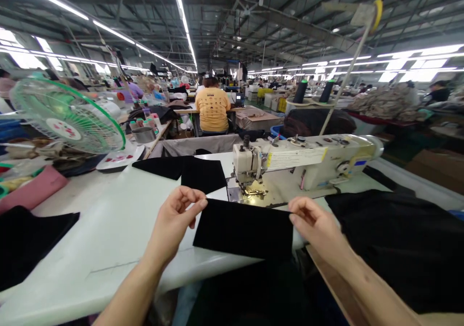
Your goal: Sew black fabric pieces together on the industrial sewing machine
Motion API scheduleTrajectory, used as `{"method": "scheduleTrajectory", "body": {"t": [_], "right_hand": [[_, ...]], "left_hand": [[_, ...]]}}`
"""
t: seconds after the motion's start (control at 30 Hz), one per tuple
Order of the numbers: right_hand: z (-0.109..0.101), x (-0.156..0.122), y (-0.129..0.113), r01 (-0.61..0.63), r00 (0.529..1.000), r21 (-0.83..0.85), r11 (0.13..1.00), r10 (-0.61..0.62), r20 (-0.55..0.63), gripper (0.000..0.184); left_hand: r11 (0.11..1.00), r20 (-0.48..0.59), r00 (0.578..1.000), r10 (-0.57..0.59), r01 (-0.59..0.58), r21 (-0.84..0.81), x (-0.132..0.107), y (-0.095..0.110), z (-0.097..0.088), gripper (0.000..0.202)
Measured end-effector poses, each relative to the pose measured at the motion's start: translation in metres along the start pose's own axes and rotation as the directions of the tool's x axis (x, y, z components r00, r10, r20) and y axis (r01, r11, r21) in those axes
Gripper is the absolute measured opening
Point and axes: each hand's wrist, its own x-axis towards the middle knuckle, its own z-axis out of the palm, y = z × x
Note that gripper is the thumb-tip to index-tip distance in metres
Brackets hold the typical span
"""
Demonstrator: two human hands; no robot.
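A black fabric piece (246,229) is stretched between my two hands, just in front of the sewing machine (286,164). My left hand (181,207) pinches its upper left corner between thumb and fingers. At the upper right corner, my right hand (313,217) grips the cloth in the same way. The lit needle area (250,191) of the machine lies beyond the fabric's top edge. Behind my left hand, another black fabric piece (203,174) rests on the white tabletop (123,219).
A green-rimmed fan (68,118) stands at the left. Dark cloth (402,239) is heaped at the right, and more black fabric (29,244) lies at the left edge. A thread stand pole (344,84) rises behind the machine. A person in a yellow shirt (212,108) sits ahead.
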Motion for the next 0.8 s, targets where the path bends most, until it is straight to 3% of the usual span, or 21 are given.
{"method": "scheduleTrajectory", "body": {"t": [0.1,0.13,0.2,0.27,0.33,0.37,0.43,0.53,0.6,0.63,0.7,0.77,0.8], "right_hand": [[0.020,-0.013,-0.012,-0.075,0.984,0.095,0.993,0.058,0.168,0.012],[0.028,-0.018,-0.016,-0.137,0.967,0.158,0.978,0.097,0.236,0.013],[0.042,-0.029,-0.024,-0.288,0.913,0.295,0.911,0.168,0.372,0.016],[0.053,-0.039,-0.025,-0.409,0.863,0.377,0.831,0.218,0.455,0.019],[0.061,-0.047,-0.017,-0.439,0.859,0.369,0.820,0.261,0.441,0.018],[0.064,-0.049,-0.008,-0.416,0.873,0.322,0.850,0.273,0.405,0.016],[0.066,-0.051,0.014,-0.315,0.913,0.152,0.937,0.255,0.319,0.008],[0.064,-0.050,0.052,-0.107,0.949,-0.155,0.982,0.147,0.278,0.012],[0.058,-0.049,0.071,0.110,0.941,-0.296,0.949,-0.003,0.339,0.020],[0.054,-0.049,0.078,0.253,0.911,-0.344,0.904,-0.103,0.399,0.023],[0.047,-0.048,0.086,0.528,0.800,-0.403,0.747,-0.279,0.531,0.024],[0.041,-0.046,0.088,0.689,0.696,-0.434,0.580,-0.364,0.619,0.019],[0.039,-0.045,0.089,0.727,0.668,-0.447,0.521,-0.384,0.638,0.017]], "left_hand": [[0.951,-0.025,0.972,0.233,-0.222,0.213,0.007,0.031,-0.011,0.031],[0.884,-0.006,0.932,0.363,-0.343,0.318,0.011,0.045,-0.014,0.026],[0.635,0.151,0.796,0.586,-0.567,0.524,0.022,0.074,-0.015,0.013],[0.334,0.401,0.678,0.616,-0.685,0.647,0.039,0.091,-0.010,0.006],[0.166,0.606,0.660,0.445,-0.725,0.668,0.061,0.085,0.004,0.009],[0.156,0.666,0.674,0.321,-0.731,0.665,0.073,0.073,0.012,0.011],[0.291,0.721,0.687,0.084,-0.709,0.642,0.093,0.033,0.032,0.015],[0.399,0.717,0.698,0.009,-0.659,0.637,0.107,-0.039,0.056,0.017],[0.471,0.685,0.729,0.007,-0.606,0.641,0.106,-0.079,0.065,0.015],[0.511,0.661,0.751,0.011,-0.572,0.641,0.104,-0.093,0.068,0.014],[0.589,0.594,0.804,0.030,-0.494,0.640,0.098,-0.113,0.070,0.013],[0.656,0.519,0.853,0.051,-0.420,0.627,0.093,-0.123,0.070,0.012],[0.686,0.488,0.871,0.058,-0.390,0.615,0.091,-0.125,0.070,0.012]]}}
